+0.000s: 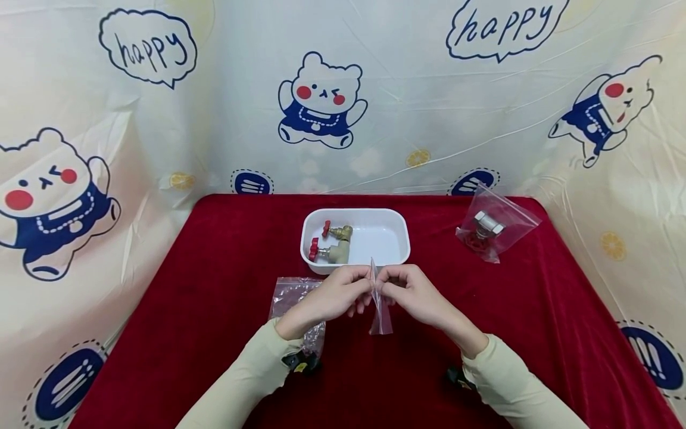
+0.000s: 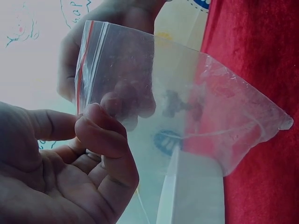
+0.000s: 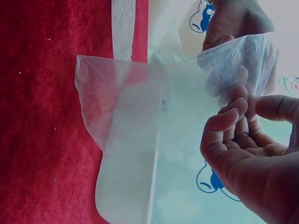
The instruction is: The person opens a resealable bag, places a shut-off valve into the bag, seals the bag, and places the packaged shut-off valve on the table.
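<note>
A clear zip-lock bag (image 1: 382, 322) hangs upright between the two hands, just in front of the white tray. My left hand (image 1: 343, 291) pinches its zip edge between thumb and curled forefinger. Opposite it, my right hand (image 1: 415, 293) pinches the same top edge from the other side. A red line runs along the zip in the left wrist view, where the bag (image 2: 187, 88) looks flat and see-through, with no item inside. Two valves with red handwheels, a brass one (image 1: 340, 232) and a beige one (image 1: 337, 253), lie at the left end of the white tray (image 1: 393, 215).
Another clear zip-lock bag (image 1: 284, 295) lies on the red cloth (image 1: 214, 322), partly under the left forearm. At the back right, a bag (image 1: 511, 223) contains a metal valve (image 1: 489, 224) with a red handwheel. A printed curtain (image 1: 396, 77) stands behind the table.
</note>
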`<state>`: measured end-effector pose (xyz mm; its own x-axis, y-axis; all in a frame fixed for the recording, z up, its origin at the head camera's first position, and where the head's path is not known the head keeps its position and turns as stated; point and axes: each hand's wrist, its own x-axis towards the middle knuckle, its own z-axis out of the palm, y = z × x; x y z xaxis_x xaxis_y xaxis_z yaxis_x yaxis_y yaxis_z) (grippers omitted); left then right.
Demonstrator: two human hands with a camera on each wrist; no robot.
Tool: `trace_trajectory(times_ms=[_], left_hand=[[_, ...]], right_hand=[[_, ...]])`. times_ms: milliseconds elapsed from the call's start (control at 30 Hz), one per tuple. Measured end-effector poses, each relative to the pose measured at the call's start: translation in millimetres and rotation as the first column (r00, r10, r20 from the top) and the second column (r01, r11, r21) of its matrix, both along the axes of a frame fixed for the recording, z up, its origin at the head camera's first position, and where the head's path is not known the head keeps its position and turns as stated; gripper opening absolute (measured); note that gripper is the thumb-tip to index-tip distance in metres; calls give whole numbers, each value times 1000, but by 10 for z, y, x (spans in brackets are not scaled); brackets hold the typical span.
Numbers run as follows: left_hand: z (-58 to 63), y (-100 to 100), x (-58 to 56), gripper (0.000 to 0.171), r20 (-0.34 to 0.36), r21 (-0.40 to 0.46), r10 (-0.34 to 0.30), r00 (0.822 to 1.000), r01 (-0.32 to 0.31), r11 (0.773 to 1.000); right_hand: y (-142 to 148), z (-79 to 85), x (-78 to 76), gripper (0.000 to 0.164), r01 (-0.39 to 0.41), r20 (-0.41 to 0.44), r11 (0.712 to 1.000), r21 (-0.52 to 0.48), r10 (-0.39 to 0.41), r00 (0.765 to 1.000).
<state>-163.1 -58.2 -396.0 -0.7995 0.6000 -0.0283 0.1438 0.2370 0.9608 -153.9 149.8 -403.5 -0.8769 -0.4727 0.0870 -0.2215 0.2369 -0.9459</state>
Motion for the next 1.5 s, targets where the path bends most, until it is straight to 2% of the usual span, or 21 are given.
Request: trace_trajectory(times_ms=[300, 533, 767, 1100, 1333, 1500], left_hand=[[18, -11, -11, 26, 1, -15, 0, 1000, 0, 1000], [12, 4, -11, 28, 24, 7, 52, 998, -52, 999], [-12, 32, -11, 32, 58, 9, 78, 995, -78, 997], [12, -1, 3, 39, 22, -23, 91, 996, -91, 996], [76, -11, 17, 38, -15, -56, 118, 993, -118, 991], [101, -2, 16, 37, -30, -75, 99, 995, -101, 992]], right_hand=[[-10, 11, -14, 17, 0, -2, 1000, 1, 0, 1000], [-32, 18, -24, 18, 23, -4, 1000, 7, -23, 1000], [-47, 20, -1, 10, 67, -78, 996, 56, -63, 995], [-50, 15, 6, 8, 95, -106, 994, 61, -88, 990], [-33, 12, 22, 8, 169, -138, 984, 53, -161, 977], [-62, 34, 31, 9, 190, -131, 981, 29, -185, 974]])
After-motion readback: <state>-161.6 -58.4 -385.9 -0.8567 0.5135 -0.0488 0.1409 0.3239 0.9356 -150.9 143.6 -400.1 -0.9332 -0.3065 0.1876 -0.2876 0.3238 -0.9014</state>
